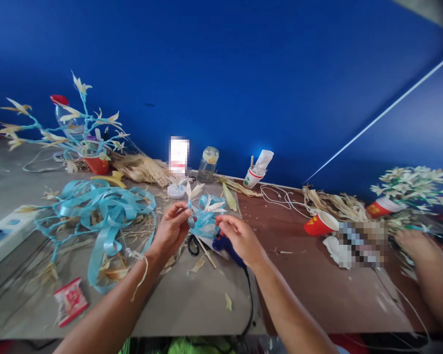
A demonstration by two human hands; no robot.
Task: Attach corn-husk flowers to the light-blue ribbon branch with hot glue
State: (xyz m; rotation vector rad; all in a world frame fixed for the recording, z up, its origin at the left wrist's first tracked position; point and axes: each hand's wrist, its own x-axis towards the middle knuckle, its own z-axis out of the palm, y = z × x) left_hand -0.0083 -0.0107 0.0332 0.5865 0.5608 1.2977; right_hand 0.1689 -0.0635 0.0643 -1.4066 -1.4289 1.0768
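Note:
Between the thumb and fingers of my left hand [174, 223] is a pale dried-husk flower [194, 192] on a stem wrapped in blue. A second white husk blossom [211, 206] spreads to the right, between my two hands. My right hand [239, 238] is closed at the edge of light blue ribbon [205, 223]; its fingertips are partly hidden. Under that hand lies a dark blue glue gun [227, 248], its black cable running to the table's front edge. A thin stick [206, 253] lies beside it.
Loose blue ribbon [112, 206] and husk scraps cover the left side, near a snack packet [71, 301]. Behind stand a branched husk-flower arrangement [84, 123], a glass jar [207, 164] and a paper cup [254, 178]. Right: a red cup [321, 223] and another person's hand [419, 246].

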